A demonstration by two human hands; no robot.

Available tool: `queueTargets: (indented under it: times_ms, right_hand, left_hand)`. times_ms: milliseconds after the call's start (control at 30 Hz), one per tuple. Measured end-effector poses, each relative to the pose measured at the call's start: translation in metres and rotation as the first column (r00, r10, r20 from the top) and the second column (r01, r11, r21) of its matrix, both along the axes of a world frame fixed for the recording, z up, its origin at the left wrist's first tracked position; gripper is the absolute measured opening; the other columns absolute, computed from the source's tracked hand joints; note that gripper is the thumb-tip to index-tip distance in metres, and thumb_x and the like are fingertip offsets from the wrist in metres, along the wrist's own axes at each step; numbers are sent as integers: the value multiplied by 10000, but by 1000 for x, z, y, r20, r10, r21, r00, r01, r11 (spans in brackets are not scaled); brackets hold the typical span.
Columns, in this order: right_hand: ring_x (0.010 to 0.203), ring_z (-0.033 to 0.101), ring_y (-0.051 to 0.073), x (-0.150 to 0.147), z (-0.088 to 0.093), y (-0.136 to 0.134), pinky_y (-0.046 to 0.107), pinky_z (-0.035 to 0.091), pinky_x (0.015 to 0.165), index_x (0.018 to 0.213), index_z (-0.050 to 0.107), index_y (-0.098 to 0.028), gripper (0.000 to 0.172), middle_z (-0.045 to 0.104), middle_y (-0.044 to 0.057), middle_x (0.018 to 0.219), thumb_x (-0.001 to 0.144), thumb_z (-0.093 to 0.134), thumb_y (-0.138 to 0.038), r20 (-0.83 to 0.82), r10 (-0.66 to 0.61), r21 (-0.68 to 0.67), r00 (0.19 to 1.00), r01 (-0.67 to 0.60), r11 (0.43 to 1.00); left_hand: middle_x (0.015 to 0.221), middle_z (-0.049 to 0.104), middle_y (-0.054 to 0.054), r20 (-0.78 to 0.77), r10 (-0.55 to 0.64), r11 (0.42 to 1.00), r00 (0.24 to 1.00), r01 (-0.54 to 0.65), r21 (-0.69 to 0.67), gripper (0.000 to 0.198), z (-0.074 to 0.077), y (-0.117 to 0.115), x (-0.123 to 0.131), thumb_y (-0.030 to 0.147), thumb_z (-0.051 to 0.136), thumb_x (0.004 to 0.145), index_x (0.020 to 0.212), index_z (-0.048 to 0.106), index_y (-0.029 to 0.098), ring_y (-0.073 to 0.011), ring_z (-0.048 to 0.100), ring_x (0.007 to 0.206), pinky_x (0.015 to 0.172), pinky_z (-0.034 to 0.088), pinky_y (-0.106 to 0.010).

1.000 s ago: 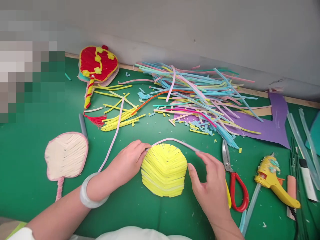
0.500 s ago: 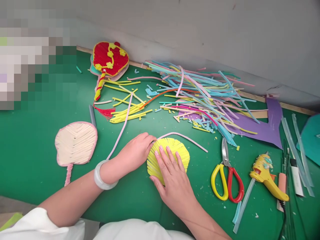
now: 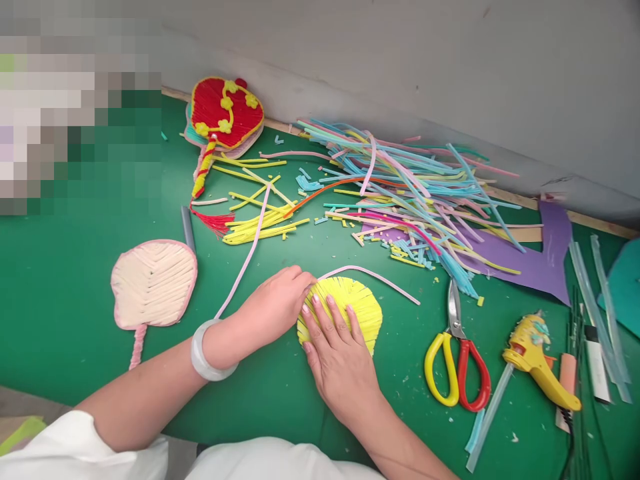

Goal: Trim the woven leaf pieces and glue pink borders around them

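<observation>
A yellow woven fan shape (image 3: 360,303) lies on the green table (image 3: 75,293) in front of me. My right hand (image 3: 337,353) rests flat on it with the fingers stretched out. My left hand (image 3: 277,303), with a pale bangle on the wrist, pinches a long pink strip (image 3: 373,273) against the fan's upper left edge. The strip curves along the fan's top and ends loose on the table to the right; its other end trails off up and to the left.
A cream fan with pink edging (image 3: 153,283) lies at the left, a red and yellow fan (image 3: 225,113) at the back. A heap of coloured strips (image 3: 400,187) and purple paper (image 3: 545,257) fill the back right. Scissors (image 3: 457,360) and a yellow glue gun (image 3: 537,360) lie right.
My right hand let go of the pink strip's right end and came down flat onto the yellow fan. The left hand kept its pinch at the fan's edge.
</observation>
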State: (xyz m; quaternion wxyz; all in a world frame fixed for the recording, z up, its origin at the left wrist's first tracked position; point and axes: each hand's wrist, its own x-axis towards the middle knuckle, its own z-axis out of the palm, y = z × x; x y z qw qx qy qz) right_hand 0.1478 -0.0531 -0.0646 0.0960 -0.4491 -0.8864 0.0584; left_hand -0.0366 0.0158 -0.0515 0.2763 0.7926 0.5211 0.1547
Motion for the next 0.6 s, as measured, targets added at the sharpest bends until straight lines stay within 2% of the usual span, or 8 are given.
queueTargets:
  times_ms: [167,333,433,500,600]
  right_hand:
    - [1504,303,270,-1,0,1,502,170,1236,1539,410,-187,508,380,28,1611,1036,402,-260,15,-11,2,1000,11,1000]
    - [1478,352,279,-1,1,2,489,137,1239,1525,436,-181,492,399,24,1601,1041,402,-268,4,-8,12,1000,7,1000]
    - [1472,365,272,-1,0,1,481,120,1246,1506,462,-169,478,417,33,1591,1044,404,-278,-27,-12,26,1000,13,1000]
    - [1482,353,260,0,-1,1,469,134,1249,1508,450,-143,489,421,48,1589,1045,408,-292,-55,-20,22,998,21,1000]
    - [1505,313,242,2,1,1,456,197,1241,1550,357,-101,547,426,77,1586,1045,406,-303,-107,-26,4,994,27,1000]
  left_hand:
    - [937,606,-56,5,18,1000,1000,-18,9,218,1,0,1,176,431,1009,1067,640,200,-202,632,889,779,533,-326]
    - [1026,611,-75,-16,28,1000,999,-28,10,240,8,0,1,172,431,1011,1166,615,172,-197,658,861,763,563,-342]
    - [1152,628,-129,-50,69,982,996,-59,177,279,19,-11,-2,148,448,1006,1257,567,129,-247,653,1019,866,565,-407]
    - [1234,636,-149,-54,103,940,993,-80,330,276,26,-26,-4,121,473,998,1258,564,126,-271,615,1150,960,534,-441]
    - [1325,634,-164,-67,37,883,997,-1,469,347,29,-57,-6,25,518,950,1286,552,102,-272,551,1296,1067,473,-437]
